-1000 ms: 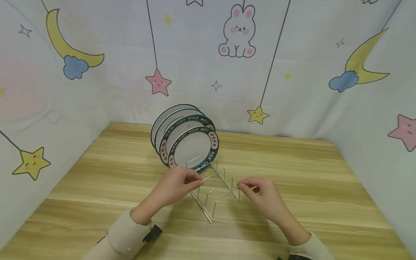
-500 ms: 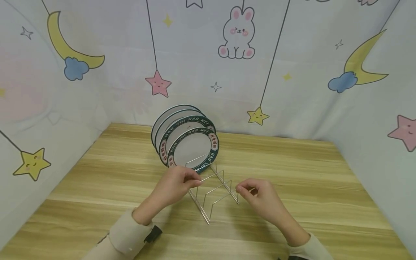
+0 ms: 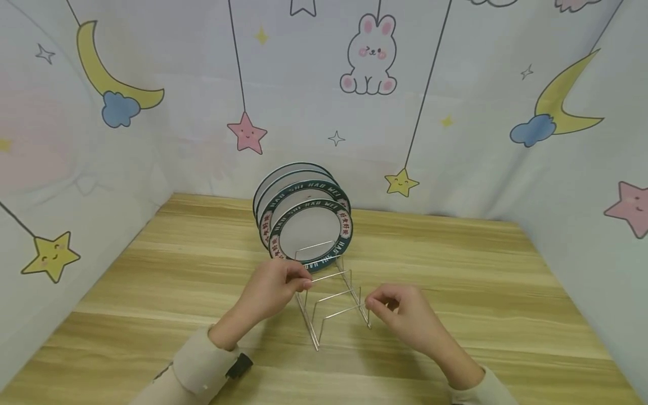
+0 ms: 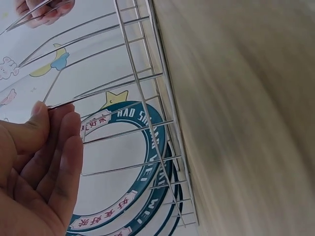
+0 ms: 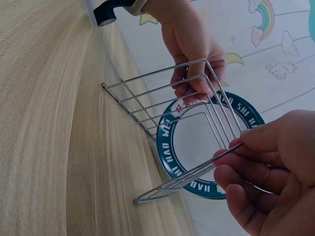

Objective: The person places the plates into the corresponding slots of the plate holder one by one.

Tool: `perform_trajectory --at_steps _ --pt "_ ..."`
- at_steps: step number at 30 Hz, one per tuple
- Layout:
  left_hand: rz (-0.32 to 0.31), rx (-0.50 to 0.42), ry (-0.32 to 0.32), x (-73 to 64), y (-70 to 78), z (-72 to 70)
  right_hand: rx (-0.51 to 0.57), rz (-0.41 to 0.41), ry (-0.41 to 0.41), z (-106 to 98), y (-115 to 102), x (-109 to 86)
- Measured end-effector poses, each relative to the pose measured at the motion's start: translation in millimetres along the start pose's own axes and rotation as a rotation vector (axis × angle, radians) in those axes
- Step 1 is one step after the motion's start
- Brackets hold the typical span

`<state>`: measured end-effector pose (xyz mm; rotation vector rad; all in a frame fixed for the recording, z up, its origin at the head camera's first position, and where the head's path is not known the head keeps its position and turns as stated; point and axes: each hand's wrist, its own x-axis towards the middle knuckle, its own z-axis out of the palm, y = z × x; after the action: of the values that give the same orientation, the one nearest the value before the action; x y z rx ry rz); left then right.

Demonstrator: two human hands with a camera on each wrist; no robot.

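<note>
A silver wire dish rack stands on the wooden table, its long side pointing away from me. Several white plates with dark green lettered rims stand upright at its far end, one behind another. My left hand pinches the top left corner of one of the rack's wire loops between thumb and forefinger, as the left wrist view also shows. At the nearest loop, my right hand pinches the top right corner of the wire. In the right wrist view, the right hand's other fingers curl loosely below it.
The wooden table reaches back to a white cloth wall printed with moons, stars and a rabbit. More cloth closes off both sides. A dark strap sits at the left sleeve's cuff.
The rack has turned: its far end with the plates has swung right, while the near end has shifted left. My right hand has moved slightly left and toward me; both grips stay.
</note>
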<state>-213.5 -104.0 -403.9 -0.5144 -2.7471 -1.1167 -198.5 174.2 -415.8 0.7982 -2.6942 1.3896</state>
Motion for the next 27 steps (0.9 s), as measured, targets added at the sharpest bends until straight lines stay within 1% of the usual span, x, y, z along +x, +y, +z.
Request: perform_trajectory --at_steps 6,14,22,27 --pt "-0.03 -0.014 0.027 1.2 -2.3 3.3 -0.02 0.001 -0.017 1.0 -2.4 -0.9" --pt "-0.016 -0.035 0.066 3.7 -4.0 7.3 -0.035 -0.021 -0.031 2.8 -5.0 -2.9" --pt "-0.027 -0.065 0.054 6.6 -6.2 9.2 -0.027 -0.033 -0.064 2.5 -8.4 -4.8" --pt "-0.037 -0.067 0.042 9.9 -7.2 11.4 -0.021 -0.036 -0.091 1.4 -10.3 -5.7"
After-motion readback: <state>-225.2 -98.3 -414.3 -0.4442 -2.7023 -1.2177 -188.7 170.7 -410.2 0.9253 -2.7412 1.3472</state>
